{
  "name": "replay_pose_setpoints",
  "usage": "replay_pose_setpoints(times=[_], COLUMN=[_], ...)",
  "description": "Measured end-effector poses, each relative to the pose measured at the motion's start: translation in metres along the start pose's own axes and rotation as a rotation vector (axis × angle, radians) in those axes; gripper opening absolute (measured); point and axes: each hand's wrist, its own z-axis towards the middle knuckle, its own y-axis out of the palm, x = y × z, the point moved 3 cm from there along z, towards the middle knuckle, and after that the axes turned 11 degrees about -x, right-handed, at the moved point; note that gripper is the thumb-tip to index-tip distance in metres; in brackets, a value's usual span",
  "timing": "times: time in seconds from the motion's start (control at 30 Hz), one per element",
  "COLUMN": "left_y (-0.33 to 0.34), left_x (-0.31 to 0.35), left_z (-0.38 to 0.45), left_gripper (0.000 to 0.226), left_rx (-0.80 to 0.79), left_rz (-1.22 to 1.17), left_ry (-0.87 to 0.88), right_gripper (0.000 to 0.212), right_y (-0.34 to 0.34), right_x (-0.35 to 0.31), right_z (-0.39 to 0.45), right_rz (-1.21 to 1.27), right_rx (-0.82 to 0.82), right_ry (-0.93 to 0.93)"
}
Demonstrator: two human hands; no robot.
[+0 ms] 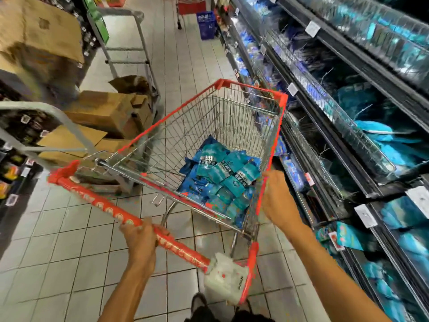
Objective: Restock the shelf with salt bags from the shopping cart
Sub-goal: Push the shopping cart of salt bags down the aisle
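A wire shopping cart with red trim stands in the aisle, tilted in the view. Several blue and teal salt bags lie heaped in its basket. My left hand grips the red push handle. My right hand holds the cart's right rim near the back. The shelf on the right carries more blue salt bags behind clear rails on several levels.
Cardboard boxes are stacked on a metal trolley to the left of the cart. A blue basket and a red cart stand far down the tiled aisle. A white plastic bag hangs at the handle's right end.
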Motion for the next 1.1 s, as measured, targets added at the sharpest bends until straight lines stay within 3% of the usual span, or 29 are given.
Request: replay_pose_setpoints(times=[0.13,0.23,0.33,0.5,0.67,0.73,0.8,0.87,0.93,1.03,1.1], left_y=[-0.040,-0.061,-0.070,-0.093,-0.117,-0.127,-0.136,-0.130,-0.113,-0.074,-0.043], left_x=[0.009,0.019,0.033,0.060,0.087,0.099,0.108,0.110,0.108,0.082,0.048], left_z=[0.019,0.032,0.043,0.059,0.084,0.099,0.104,0.091,0.061,0.001,-0.036], left_gripper=[0.027,0.020,0.009,0.025,0.016,0.017,0.041,0.054,0.039,0.010,0.015], left_rx=[0.000,-0.045,-0.106,-0.146,-0.048,0.006,0.075,0.159,0.207,0.042,-0.146], left_rz=[0.092,0.119,0.178,0.230,0.402,0.598,0.976,1.237,1.393,1.273,0.962], left_ry=[-0.019,-0.026,-0.021,-0.020,-0.020,-0.064,-0.099,0.013,0.271,0.568,0.440], right_gripper=[0.077,0.074,0.065,0.052,0.049,0.049,0.045,0.040,0.037,0.041,0.049], right_y=[0.030,0.043,0.045,0.060,0.090,0.106,0.121,0.130,0.141,0.159,0.166], right_x=[0.060,0.078,0.075,0.045,0.016,0.008,0.000,-0.012,-0.023,-0.038,-0.051], right_z=[0.053,0.068,0.074,0.064,0.056,0.047,0.039,0.033,0.027,0.016,0.008], right_rz=[-0.473,-0.660,-0.758,-0.752,-0.714,-0.741,-0.761,-0.777,-0.762,-0.721,-0.709], right_rx=[-0.311,-0.433,-0.430,-0.292,-0.308,-0.307,-0.315,-0.289,-0.275,-0.264,-0.238], right_ry=[-0.069,-0.069,-0.123,-0.384,-0.361,-0.325,-0.296,-0.281,-0.281,-0.281,-0.251])
